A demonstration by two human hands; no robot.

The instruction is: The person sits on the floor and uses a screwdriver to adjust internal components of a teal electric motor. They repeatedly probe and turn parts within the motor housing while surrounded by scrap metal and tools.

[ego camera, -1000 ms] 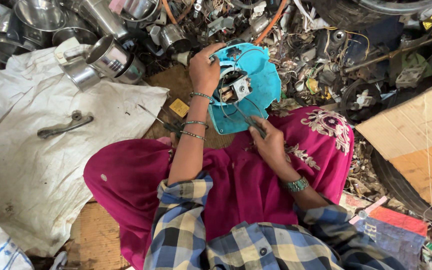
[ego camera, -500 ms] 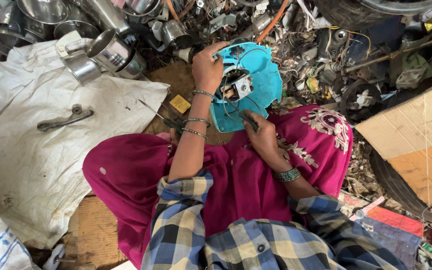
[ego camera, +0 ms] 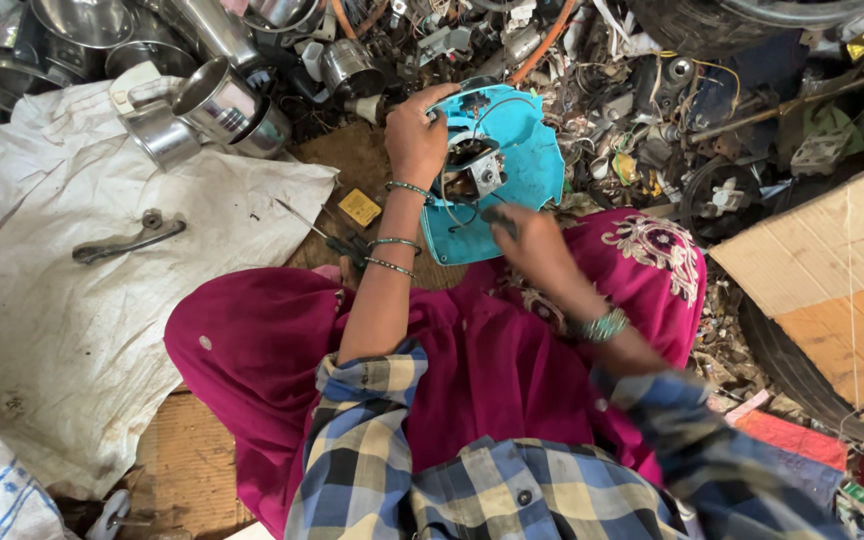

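Observation:
A turquoise plastic appliance shell [ego camera: 522,150] with a small motor and wires [ego camera: 472,172] inside rests on my lap, over magenta cloth. My left hand [ego camera: 414,135] grips the shell's upper left rim. My right hand [ego camera: 537,250] is closed around a dark tool handle [ego camera: 497,215], its tip by the motor at the shell's lower middle. Bangles circle both wrists.
A white sack sheet [ego camera: 102,300] at left carries a grey metal lever [ego camera: 127,240]. Steel cups and pots [ego camera: 212,100] lie at the top left. A screwdriver [ego camera: 312,228] and small yellow piece [ego camera: 360,207] sit beside my left arm. Tangled scrap fills the top; cardboard [ego camera: 832,270] at right.
My right hand has slid a little left and up along the shell's lower edge, blurred by motion. My left hand keeps its grip on the rim.

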